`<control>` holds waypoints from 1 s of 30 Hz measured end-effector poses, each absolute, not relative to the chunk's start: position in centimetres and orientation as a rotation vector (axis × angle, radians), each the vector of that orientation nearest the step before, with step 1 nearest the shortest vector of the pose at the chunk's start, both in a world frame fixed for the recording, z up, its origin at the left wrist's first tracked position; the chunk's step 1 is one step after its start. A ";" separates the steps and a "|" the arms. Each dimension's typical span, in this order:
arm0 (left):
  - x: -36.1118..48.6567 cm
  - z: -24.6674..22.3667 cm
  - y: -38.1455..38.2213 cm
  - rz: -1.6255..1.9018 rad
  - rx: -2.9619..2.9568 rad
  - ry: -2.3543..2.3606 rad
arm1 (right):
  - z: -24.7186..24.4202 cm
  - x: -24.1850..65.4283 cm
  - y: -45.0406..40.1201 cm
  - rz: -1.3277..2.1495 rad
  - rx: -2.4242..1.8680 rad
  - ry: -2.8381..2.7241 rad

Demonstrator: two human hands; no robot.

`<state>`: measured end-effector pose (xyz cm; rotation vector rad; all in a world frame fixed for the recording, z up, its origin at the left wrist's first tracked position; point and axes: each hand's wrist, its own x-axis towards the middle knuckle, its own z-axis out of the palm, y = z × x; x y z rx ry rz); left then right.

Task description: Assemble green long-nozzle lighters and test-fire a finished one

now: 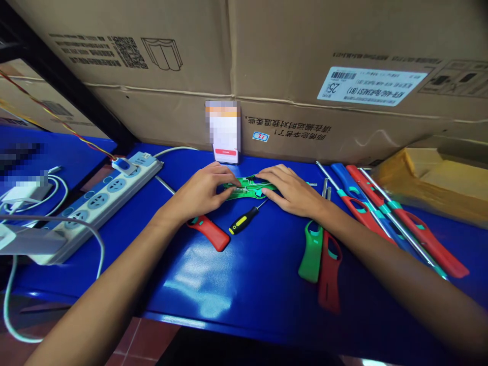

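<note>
Clamping one opened green lighter in the grip of the left hand, low at the bench; spreading the right hand over the other end, impossible to tell whether clamped. Probably bracing both ends to keep innards seated. Within reach, likely deliberately: one screwdriver. Counting the rest: one red lighter leftward, one whole green lighter and one darker red lighter rightward, at least four overlapping lighters beyond.
</note>
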<state>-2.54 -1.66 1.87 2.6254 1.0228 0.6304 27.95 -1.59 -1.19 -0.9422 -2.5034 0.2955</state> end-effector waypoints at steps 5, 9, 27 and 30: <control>-2.4 1.8 -1.7 0.580 2.627 1.036 | -0.9 27.9 -1.8 0.261 -0.919 -2.495; -2.3 1.7 -1.7 0.526 2.630 1.073 | -0.7 27.9 -1.9 0.254 -0.917 -2.454; -2.3 1.2 -1.6 0.524 2.641 1.029 | -0.6 27.7 -2.1 0.339 -0.797 -2.482; -2.2 1.3 -1.7 0.512 2.657 1.022 | -0.5 27.9 -2.0 0.350 -0.815 -2.450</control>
